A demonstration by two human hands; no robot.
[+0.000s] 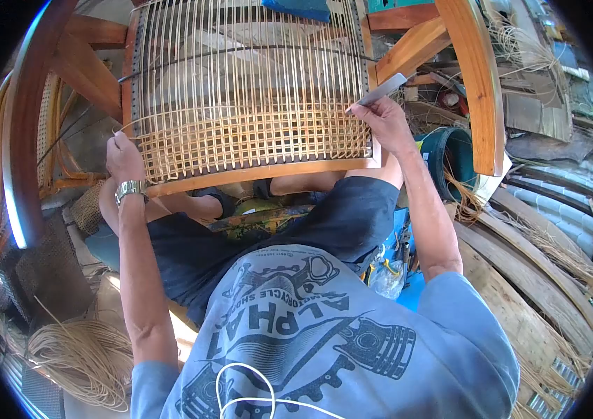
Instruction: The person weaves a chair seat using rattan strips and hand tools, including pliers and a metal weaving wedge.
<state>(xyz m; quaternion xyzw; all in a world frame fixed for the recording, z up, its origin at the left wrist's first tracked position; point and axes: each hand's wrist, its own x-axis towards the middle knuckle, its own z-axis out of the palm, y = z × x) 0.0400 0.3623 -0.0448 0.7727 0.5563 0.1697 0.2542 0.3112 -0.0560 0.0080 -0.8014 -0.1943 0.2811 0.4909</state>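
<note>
A wooden chair frame [261, 172] lies across my knees, with cane weaving [247, 136] in its lower part and long lengthwise strands running up beyond it. At the left edge of the frame, my left hand [125, 156] is closed in a pinch on a thin cane strand [127, 124] that leads into the weave. My right hand [386, 126] grips a flat metal strip [384, 91] by its lower end, at the right edge of the weave. Whether the strip's tip touches the strands is hard to see.
A dark rod [240, 50] crosses the strands higher up. Curved wooden legs [474, 84] flank the frame. To the right are a green bucket [448, 150] with loose cane and stacked boards [520, 258]. A cane coil [76, 356] lies lower left.
</note>
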